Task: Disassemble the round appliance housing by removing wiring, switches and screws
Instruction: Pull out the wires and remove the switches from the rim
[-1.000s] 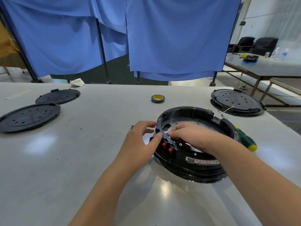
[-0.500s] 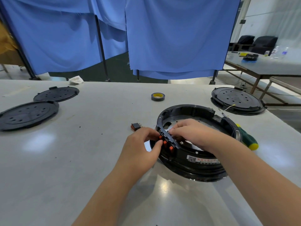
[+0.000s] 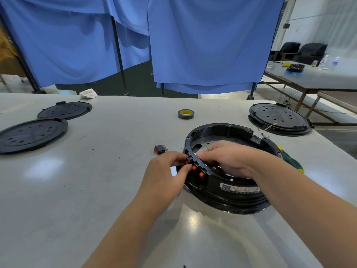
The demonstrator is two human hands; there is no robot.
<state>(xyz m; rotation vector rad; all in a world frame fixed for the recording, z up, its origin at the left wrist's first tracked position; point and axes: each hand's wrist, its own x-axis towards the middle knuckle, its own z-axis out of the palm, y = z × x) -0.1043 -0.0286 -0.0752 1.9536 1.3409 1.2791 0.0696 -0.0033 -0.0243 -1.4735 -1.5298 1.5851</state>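
Observation:
A round black appliance housing (image 3: 237, 198) lies on the grey table (image 3: 96, 190), open side up, with orange rocker switches (image 3: 201, 175) set in its near-left wall. My left hand (image 3: 166, 176) is outside that wall, its thumb and fingers pinching one orange switch (image 3: 187, 161). Inside the ring, my right hand (image 3: 229, 157) has curled fingers pressed against the back of the same wall section. A loose black and red switch (image 3: 160, 149) lies on the table just left of the housing.
Two black round cover plates (image 3: 32, 134) (image 3: 64, 110) lie at the left. Another black housing (image 3: 279, 118) sits at the back right. A roll of tape (image 3: 185, 113) is behind, and a green-handled screwdriver (image 3: 289, 157) lies right of the housing. Blue curtains hang beyond the table.
My left hand slid off the rim's top to the outer wall and now pinches a switch. The loose switch on the table came into sight from behind it.

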